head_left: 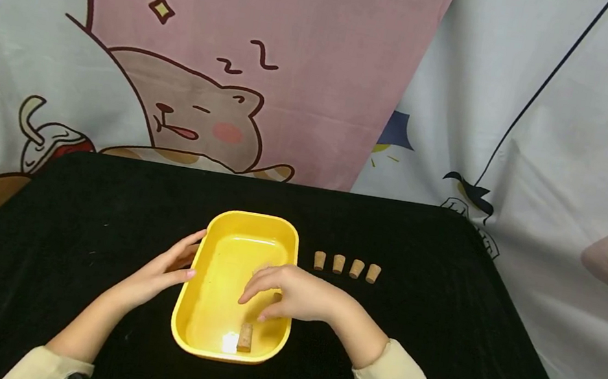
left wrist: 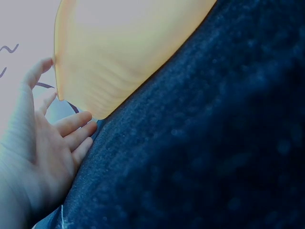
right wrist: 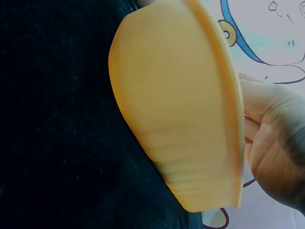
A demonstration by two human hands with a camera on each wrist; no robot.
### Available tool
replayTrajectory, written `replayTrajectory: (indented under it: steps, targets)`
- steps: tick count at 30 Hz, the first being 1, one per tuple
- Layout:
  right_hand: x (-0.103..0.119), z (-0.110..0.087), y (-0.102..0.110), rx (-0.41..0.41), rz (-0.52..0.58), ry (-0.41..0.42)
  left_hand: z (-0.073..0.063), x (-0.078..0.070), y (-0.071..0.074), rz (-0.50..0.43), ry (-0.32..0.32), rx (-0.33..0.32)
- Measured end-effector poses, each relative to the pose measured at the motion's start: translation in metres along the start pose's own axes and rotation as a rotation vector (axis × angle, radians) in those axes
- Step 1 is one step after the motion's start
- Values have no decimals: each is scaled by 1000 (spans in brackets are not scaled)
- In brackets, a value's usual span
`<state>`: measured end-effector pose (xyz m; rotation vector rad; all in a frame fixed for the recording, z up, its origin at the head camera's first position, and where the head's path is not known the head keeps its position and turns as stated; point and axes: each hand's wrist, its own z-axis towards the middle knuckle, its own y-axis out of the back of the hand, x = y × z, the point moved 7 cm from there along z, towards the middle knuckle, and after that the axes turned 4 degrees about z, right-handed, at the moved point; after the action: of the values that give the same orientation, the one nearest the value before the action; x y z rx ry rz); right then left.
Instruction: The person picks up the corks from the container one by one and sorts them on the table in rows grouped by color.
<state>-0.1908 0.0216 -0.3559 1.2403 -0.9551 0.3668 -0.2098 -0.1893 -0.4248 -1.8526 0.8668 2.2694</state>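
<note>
A yellow tray (head_left: 180, 315) sits on the black cloth. My left hand (head_left: 164, 275) rests against its left side, thumb and fingertips at the rim and outer wall. In the left wrist view the fingers of my left hand (left wrist: 57, 138) are fairly straight beside the tray wall (left wrist: 109, 62). My right hand (head_left: 297, 294) reaches over the tray's right rim, thumb and index finger apart above the inside. One cork (head_left: 245, 338) is in the tray near its front wall. A brown, cork-like piece (head_left: 277, 297) shows partly between the right thumb and fingers. In the right wrist view the tray wall (right wrist: 176, 95) hides the fingertips of my right hand (right wrist: 274, 138).
Several corks (head_left: 338, 264) are in a row on the black cloth (head_left: 423, 338), right of the tray. Behind the table hangs a printed curtain (head_left: 324, 55) with a sleeping bear drawing.
</note>
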Motion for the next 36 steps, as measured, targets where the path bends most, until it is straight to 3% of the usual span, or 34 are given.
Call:
replayTrajectory:
  steps: [13,24,36]
  targets:
    - [-7,22,-15,213,-60,-40,1,1,-1,0,12,0]
    - [-13,35,-24,352,-83,-123,0,1,1,-6,11,1]
    - [-23,39,-41,457,-10,-206,-1,2,0,-10,17,0]
